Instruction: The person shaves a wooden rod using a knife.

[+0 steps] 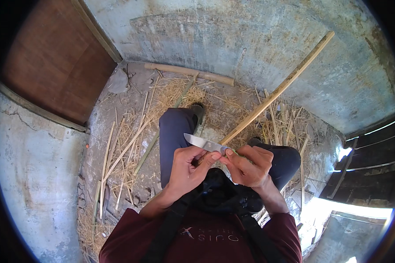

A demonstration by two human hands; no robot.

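Note:
A knife (201, 142) with a broad, shiny blade is held in front of me, its tip toward the left. My right hand (250, 164) closes around its handle end, which the fingers mostly cover. Just under the blade my left hand (192, 165) is closed, thumb and fingertips pinched together and meeting the right fingertips. What the left hand pinches, if anything, is too small or hidden to name. Behind the blade, a long wooden pole (274, 94) slants up to the far right; its near end disappears behind the knife and hands.
Straw (166, 94) and split bamboo strips (126, 153) litter the floor between my legs and on both sides. A thick bamboo pole (188, 72) lies along the foot of the far wall (184, 39). A brown door panel (57, 57) stands at the far left, dark boards (364, 171) at the right.

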